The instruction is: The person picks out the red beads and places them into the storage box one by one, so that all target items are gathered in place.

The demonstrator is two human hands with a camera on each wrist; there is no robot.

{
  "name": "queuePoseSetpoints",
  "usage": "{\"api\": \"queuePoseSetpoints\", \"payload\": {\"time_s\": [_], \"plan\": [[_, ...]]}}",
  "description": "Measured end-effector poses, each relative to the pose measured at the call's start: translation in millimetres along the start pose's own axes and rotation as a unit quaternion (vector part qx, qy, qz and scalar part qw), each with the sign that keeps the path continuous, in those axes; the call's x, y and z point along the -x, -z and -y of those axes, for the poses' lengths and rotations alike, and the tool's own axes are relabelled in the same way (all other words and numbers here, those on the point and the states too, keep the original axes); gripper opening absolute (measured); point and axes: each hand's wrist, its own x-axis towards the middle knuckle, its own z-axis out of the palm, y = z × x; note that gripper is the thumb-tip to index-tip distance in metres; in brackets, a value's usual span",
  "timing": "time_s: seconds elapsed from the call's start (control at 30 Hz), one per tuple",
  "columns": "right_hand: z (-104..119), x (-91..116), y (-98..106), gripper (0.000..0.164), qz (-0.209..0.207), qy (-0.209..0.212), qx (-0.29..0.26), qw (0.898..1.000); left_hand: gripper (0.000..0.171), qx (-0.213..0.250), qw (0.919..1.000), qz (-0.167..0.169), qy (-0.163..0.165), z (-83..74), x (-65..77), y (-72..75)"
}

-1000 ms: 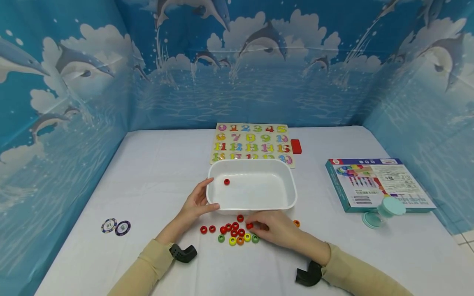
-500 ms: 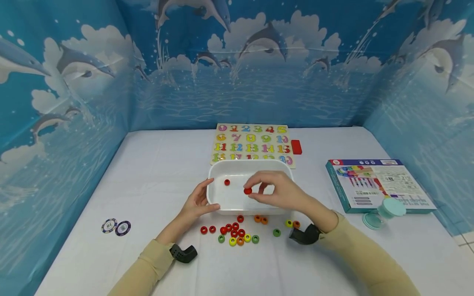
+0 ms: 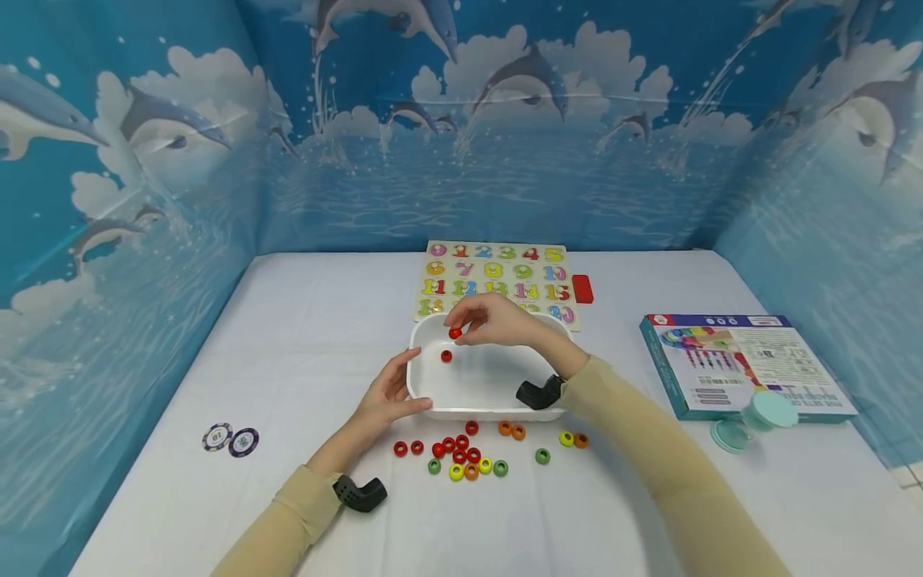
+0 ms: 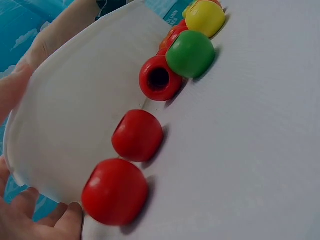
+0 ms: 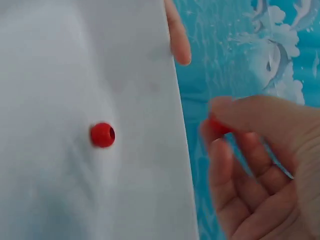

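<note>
A white plastic tray (image 3: 476, 383) stands in the middle of the table. My left hand (image 3: 386, 402) holds its left end, thumb along the near side and fingers at the left rim. Over the tray's far left part, my right hand (image 3: 497, 320) pinches a red bead (image 3: 455, 333) between thumb and fingertips. One other red bead (image 5: 102, 135) lies on the tray floor, its hole showing in the right wrist view. In front of the tray several red beads (image 4: 137, 136) lie on the cloth, mixed with green beads (image 4: 191, 54), yellow beads (image 3: 457, 471) and orange beads (image 3: 505, 428).
Behind the tray lies a number puzzle board (image 3: 493, 271), a red block (image 3: 582, 288) beside it. To the right are a flat game box (image 3: 743, 361) and a mint-green stand-like object (image 3: 770, 410). Two poker chips (image 3: 243, 442) lie at the left. A dolphin-print curtain surrounds the table.
My right hand has picked the red bead from the group in front, lifted it over the near rim and carried it to the tray's far left. My left hand stays in place.
</note>
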Motion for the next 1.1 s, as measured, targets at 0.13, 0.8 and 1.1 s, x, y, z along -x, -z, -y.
{"api": "queuePoseSetpoints", "payload": {"time_s": [0.13, 0.8, 1.1], "plan": [[-30.1, -10.3, -3.6, 0.028, 0.029, -0.014, 0.019, 0.999, 0.078, 0.004, 1.0000, 0.006, -0.002, -11.6, 2.6, -4.9], [-55.8, -23.3, -27.1, 0.031, 0.043, -0.090, 0.253, 0.962, 0.080, 0.008, 0.9999, -0.007, -0.005, 5.3, -0.9, -0.7], [-21.2, -11.4, -1.0, 0.038, 0.031, -0.070, 0.204, 0.976, 0.079, 0.008, 0.9999, -0.011, 0.002, 4.0, -0.1, -0.2]]}}
